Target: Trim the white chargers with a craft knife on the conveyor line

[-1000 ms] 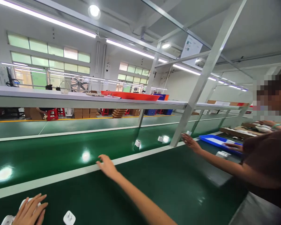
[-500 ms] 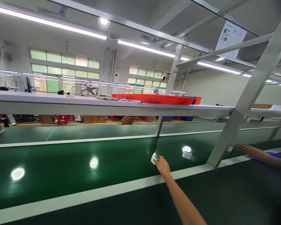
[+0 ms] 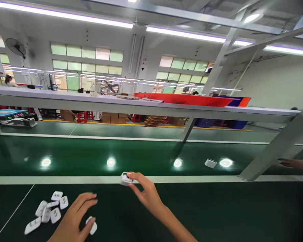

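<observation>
Plugs (image 3: 55,215), small and white, lie in a loose cluster on the dark table (image 3: 217,208), some leaning on or touching each other; two prongs show on a few of them. Just right of the cluster is the left hand (image 3: 75,216), loosely open, its fingers spread and its thumb well away from them, with nothing in its grasp. The thumb overlaps a single plug (image 3: 93,229) in the view; whether it touches it I cannot tell. The right hand (image 3: 147,193) is pinched closed, thumb and fingertips gripping a white block (image 3: 125,179) by its right end, in front of the pale strip (image 3: 65,180) between the table and the green belt (image 3: 141,154). Another white block (image 3: 210,163) lies on the belt, farther right. At the right edge, a co-worker's hand (image 3: 289,162) reaches in behind the slanted post (image 3: 275,148). Above the belt, a long shelf (image 3: 103,101) carries a red tray (image 3: 189,99).
</observation>
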Demonstrator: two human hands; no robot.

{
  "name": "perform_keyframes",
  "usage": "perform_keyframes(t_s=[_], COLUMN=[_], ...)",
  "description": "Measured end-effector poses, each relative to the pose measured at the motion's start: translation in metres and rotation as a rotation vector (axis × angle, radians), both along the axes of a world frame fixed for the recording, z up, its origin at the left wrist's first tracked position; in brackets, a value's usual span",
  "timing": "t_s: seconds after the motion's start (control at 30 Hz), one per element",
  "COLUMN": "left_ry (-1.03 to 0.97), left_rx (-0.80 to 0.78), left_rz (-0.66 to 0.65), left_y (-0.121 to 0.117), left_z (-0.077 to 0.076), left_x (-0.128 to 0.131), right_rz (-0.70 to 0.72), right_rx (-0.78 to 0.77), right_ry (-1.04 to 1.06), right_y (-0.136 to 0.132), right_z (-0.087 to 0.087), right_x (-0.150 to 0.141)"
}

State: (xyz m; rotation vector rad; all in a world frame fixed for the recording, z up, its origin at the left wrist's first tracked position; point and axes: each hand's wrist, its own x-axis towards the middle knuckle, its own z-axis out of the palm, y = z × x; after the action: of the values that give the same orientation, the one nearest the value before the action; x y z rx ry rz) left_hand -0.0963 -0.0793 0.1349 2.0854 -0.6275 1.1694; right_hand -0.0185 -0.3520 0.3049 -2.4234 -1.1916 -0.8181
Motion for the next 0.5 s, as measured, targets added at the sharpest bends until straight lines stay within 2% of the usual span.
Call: perform_keyframes(t_s=[0.07, 0.13, 0.2, 0.27, 0.33, 0.43, 0.5], left_ry=[0.043, 0.005, -0.043, -0.105, -0.228, -0.449, -0.517], left_rx=[-0.018, -0.05, -0.115, -0.171, -0.186, -0.163, -0.168], left_rz=[-0.111, -0.247, -0.353, -0.429, -0.486, -0.477, -0.424], left_y=[-0.003, -0.003, 0.001, 0.008, 0.013, 0.021, 0.026], left_z=[0.048, 0.087, 0.112, 0.121, 0.121, 0.116, 0.115], left_x=[-0.02, -0.041, -0.06, -0.076, -0.087, -0.095, -0.098], right_rz=[0.293, 0.415, 0.47, 0.499, 0.558, 0.699, 0.615], right_rx=[0.007, 0.045, 0.058, 0.052, 0.071, 0.239, 0.271], right_ry=[-0.138, -0.234, -0.28, -0.28, -0.269, -0.12, 0.115], right_y=[0.04, 0.071, 0.091, 0.102, 0.105, 0.104, 0.105], right_z=[0.002, 0.012, 0.023, 0.027, 0.025, 0.015, 0.007], right_x=[-0.057, -0.103, -0.135, -0.153, -0.16, -0.148, -0.129])
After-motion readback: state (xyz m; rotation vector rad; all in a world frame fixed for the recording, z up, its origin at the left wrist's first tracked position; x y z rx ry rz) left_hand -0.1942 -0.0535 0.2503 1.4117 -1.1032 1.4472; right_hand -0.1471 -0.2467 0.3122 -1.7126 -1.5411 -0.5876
